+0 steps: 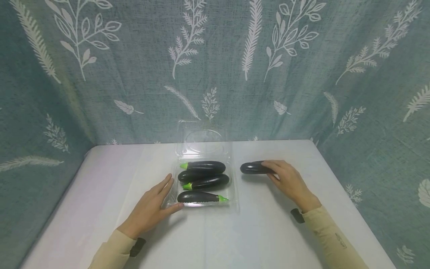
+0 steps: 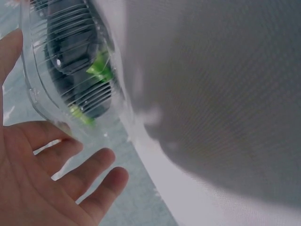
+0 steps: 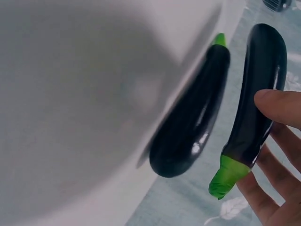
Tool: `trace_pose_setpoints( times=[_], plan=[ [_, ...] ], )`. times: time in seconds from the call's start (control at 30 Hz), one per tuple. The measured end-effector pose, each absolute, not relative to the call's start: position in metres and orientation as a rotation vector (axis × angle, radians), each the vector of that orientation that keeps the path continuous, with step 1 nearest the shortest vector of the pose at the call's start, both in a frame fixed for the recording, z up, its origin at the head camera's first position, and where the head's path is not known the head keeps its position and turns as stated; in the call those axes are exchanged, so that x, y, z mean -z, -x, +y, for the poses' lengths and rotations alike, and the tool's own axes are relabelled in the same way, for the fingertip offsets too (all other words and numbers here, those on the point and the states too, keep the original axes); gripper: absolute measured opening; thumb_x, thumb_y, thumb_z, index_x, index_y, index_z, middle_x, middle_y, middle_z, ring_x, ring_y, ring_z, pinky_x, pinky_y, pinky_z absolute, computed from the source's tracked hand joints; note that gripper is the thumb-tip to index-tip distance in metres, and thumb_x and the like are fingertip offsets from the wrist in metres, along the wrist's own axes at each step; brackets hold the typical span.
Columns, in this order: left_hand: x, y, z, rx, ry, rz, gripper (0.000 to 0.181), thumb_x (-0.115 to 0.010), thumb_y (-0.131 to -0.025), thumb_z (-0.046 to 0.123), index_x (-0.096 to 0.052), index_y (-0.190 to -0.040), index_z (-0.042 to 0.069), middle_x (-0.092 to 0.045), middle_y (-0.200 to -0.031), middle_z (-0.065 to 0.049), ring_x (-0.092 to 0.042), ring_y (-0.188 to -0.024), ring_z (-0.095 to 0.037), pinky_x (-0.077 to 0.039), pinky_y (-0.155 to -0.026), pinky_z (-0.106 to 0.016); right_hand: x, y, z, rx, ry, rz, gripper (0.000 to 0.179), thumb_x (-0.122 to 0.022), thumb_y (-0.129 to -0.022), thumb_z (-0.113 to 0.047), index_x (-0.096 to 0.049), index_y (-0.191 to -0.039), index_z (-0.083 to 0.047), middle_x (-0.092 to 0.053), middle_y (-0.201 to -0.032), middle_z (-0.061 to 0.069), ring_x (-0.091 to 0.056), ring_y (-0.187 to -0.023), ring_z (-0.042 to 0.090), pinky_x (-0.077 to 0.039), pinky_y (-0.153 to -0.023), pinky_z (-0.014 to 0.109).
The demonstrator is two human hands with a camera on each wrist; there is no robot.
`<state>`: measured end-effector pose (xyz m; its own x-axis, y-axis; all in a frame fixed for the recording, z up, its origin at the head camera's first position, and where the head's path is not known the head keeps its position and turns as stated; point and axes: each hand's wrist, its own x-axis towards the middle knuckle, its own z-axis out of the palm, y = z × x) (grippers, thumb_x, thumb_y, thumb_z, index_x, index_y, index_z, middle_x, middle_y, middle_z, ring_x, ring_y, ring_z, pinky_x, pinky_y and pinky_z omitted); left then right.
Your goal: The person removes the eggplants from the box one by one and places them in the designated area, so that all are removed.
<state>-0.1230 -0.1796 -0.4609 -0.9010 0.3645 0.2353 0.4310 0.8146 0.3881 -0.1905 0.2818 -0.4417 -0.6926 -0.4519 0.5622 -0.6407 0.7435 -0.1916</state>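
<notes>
My right hand (image 1: 285,177) pinches a dark eggplant (image 3: 258,70) with a green stem end, thumb on one side and fingers on the other. A second eggplant (image 3: 193,113) lies on the table beside it, mostly hidden in the head view. Left of them stands a clear plastic clamshell box (image 1: 234,192), its lid (image 1: 203,130) raised at the back. Several eggplants (image 1: 206,182) lie inside, stems pointing in differing directions. My left hand (image 1: 151,203) is at the box's left side, fingers straight and spread, thumb along the near left corner.
A white-covered table (image 1: 268,231) carries everything. Green-grey curtains (image 1: 147,74) with white leaf prints hang behind it and along both sides. The raised lid stands close to the back curtain.
</notes>
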Motion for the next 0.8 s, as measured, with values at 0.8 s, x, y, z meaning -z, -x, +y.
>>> trace_pose_setpoints(
  times=[0.8],
  plan=[
    [0.461, 0.122, -0.18, 0.672, 0.638, -2.835, 0.094, -0.067, -0.091, 0.061, -0.039, -0.153, -0.003, -0.032, -0.162, -0.016, -0.042, -0.14, -0.044, -0.037, -0.112, -0.059, 0.459, 0.195, 0.281, -0.39, -0.809, -2.552, 0.049, -0.087, -0.07, 0.01, -0.07, -0.114, -0.004, -0.069, -0.115, 0.014, -0.066, -0.109, 0.034, -0.055, -0.094, 0.048]
  ],
)
